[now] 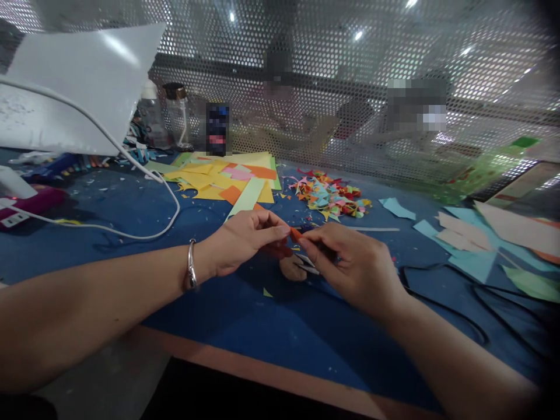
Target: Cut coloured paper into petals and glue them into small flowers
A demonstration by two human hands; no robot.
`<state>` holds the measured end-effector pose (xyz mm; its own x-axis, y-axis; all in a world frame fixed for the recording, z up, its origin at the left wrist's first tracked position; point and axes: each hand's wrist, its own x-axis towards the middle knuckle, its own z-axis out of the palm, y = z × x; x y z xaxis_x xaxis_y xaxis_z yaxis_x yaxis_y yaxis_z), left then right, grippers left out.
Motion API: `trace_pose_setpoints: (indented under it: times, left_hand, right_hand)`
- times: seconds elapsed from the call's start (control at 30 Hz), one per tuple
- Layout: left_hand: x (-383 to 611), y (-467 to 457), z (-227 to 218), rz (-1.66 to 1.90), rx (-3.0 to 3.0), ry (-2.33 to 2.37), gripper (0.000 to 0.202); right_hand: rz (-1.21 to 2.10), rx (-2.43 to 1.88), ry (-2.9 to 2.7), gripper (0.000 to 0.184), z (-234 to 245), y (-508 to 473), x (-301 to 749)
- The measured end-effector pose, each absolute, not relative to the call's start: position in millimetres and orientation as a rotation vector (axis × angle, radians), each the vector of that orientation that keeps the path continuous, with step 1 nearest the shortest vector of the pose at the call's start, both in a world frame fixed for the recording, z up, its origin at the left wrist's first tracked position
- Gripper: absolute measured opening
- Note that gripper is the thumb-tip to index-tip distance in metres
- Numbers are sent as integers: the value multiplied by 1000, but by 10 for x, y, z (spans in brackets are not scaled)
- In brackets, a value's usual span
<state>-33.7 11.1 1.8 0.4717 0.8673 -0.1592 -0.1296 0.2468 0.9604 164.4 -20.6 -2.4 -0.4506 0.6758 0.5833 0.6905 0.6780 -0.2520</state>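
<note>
Our forearms lie across the near edge of the blue tabletop (262, 326). Left hand (245, 242) and right hand (350, 262) meet at its middle, the fingertips of both pinched on a small orange paper piece (296, 234).

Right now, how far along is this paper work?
Done: a heap of coloured scraps lies cut on the blue mat. In hand: left hand and right hand pinch a small orange piece. Still to go: the stacked sheets behind look mostly whole.
</note>
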Motion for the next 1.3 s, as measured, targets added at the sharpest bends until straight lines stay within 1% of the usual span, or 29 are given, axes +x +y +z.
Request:
trace_pose_setpoints:
  times: [0.17,0.33,0.57,0.87,1.03,1.3]
  left_hand:
    - [-337,86,32,859,1078,811,8]
    - [-333,72,47,893,1047,867,7]
    - [-350,80,31,909,1128,850,15]
    - [-341,69,5,944,1250,863,19]
    - [-360,41,2,954,1441,932,23]
    - [-365,32,29,940,1522,965,20]
  right_hand:
    - [-103,-1050,-2282,18,-60,-203,1638]
    - [-165,-1018,-2305,17,-71,-204,1639]
    - [-257,-1021,-2319,24,-50,-208,1616]
    - [-249,-1033,-2325,23,-78,-202,1618]
    - [-248,-990,-2318,21,-69,-200,1624]
    - [-290,-987,-2323,24,-63,-196,1605]
